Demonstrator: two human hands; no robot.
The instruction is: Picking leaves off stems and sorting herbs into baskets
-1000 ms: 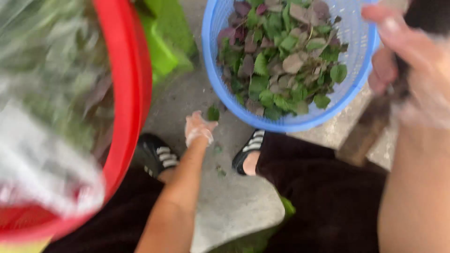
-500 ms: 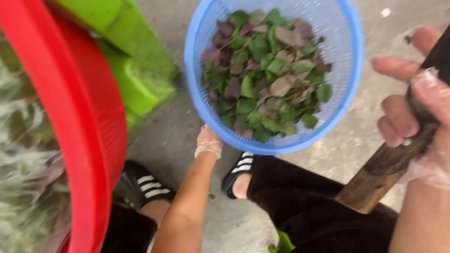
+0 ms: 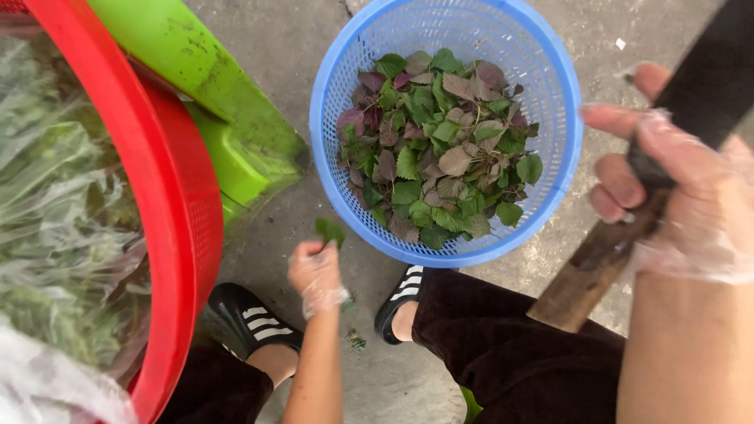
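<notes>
Head cam: small green leaf (image 3: pixel 330 230) was pinched betw the fingertips of the left hand (image 3: pixel 316 273), which wore a thin clear plastic glove, held low over the grey concrete floor (image 3: pixel 298 47), just beside the rim of the round blue plastic mesh basket (image 3: pixel 338 188). That basket sat on the floor w/ a pile of green and purple leaves (image 3: pixel 440 149) inside. Right hand (image 3: pixel 667 188), also gloved, was wrapped tight around a dark wooden handle (image 3: pixel 597 267) on the right, fingers curled over it. Below were black slide sandals w/ white stripes (image 3: pixel 255 322) and dark trousers (image 3: pixel 510 361). Far left: big red plastic tub (image 3: pixel 177 204) full of greens in clear plastic bags (image 3: pixel 63 220), w/ a bright green plastic stool (image 3: pixel 220 118) next to it.
</notes>
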